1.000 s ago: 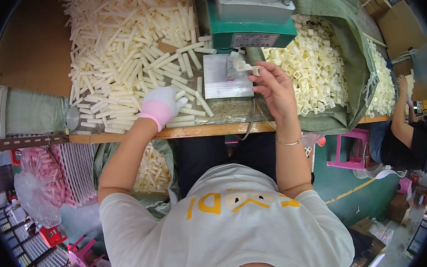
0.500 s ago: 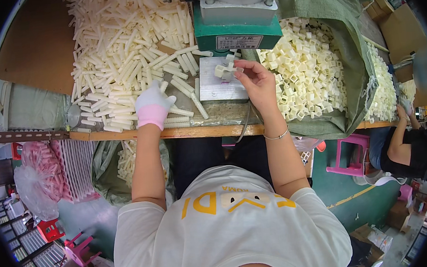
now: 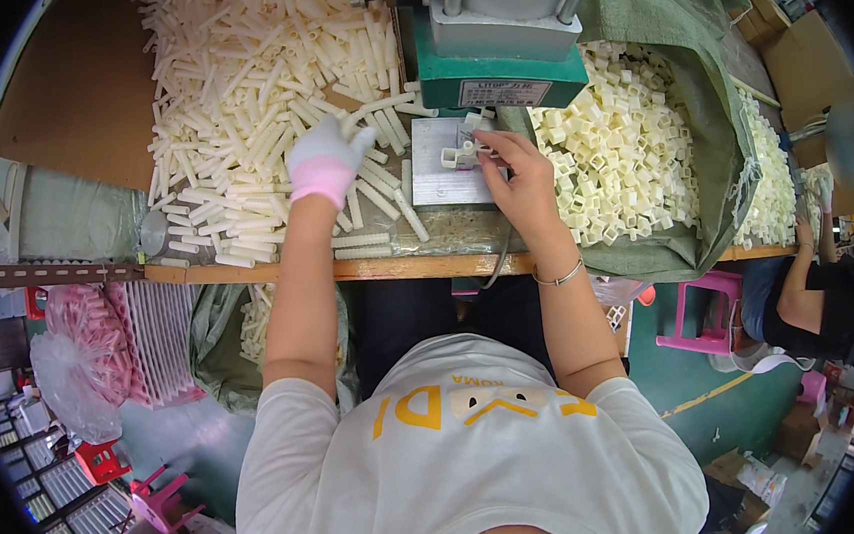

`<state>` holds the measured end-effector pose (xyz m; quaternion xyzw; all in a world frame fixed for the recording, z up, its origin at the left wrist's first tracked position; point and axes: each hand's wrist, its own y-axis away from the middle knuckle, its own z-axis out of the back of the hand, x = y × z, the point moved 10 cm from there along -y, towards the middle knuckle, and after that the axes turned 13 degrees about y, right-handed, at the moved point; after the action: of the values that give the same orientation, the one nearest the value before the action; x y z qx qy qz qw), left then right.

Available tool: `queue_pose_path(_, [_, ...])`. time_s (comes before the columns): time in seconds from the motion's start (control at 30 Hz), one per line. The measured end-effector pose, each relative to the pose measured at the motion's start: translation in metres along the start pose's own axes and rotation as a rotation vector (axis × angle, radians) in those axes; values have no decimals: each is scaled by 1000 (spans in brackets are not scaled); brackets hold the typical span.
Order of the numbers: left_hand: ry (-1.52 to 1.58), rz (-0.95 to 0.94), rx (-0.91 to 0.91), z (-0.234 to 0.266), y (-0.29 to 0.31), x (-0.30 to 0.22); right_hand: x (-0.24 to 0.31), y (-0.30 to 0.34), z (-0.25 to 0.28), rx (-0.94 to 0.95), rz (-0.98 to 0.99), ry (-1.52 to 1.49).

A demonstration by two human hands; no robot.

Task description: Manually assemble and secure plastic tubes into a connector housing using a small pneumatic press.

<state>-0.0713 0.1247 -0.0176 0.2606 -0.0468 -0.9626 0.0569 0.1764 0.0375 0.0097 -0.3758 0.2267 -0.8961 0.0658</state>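
My left hand (image 3: 324, 158), in a white and pink glove, is over the near right part of a heap of cream ribbed plastic tubes (image 3: 233, 96). Its thumb stands apart from the other fingers, and no tube shows between them. The bare right hand (image 3: 520, 174) is at the silver metal block (image 3: 451, 187) beneath the press. Thumb and fingertips are closed at a small cream plastic piece with a square opening (image 3: 459, 156) on the block; the fingers cover part of it. Another pale fitting (image 3: 479, 119) sits just behind, under the press head.
A green and grey press (image 3: 501, 55) rises over the block. To its right, a green woven sack (image 3: 691, 246) holds many cream square caps (image 3: 619, 151). The wooden table edge (image 3: 417, 268) runs in front. At the far right another person (image 3: 810, 287) works.
My left hand has moved away from me and slightly right over the tubes. The right hand remains at the small piece on the block. The whole view has shifted a little.
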Motion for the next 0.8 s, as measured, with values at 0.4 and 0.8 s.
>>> queue_pose_path(0.4, [1253, -224, 125, 13, 38, -63, -11, -1, 1, -58, 21, 55])
queue_pose_path(0.8, [738, -470, 37, -19, 49, -109, 0, -2, 6, -73, 41, 75])
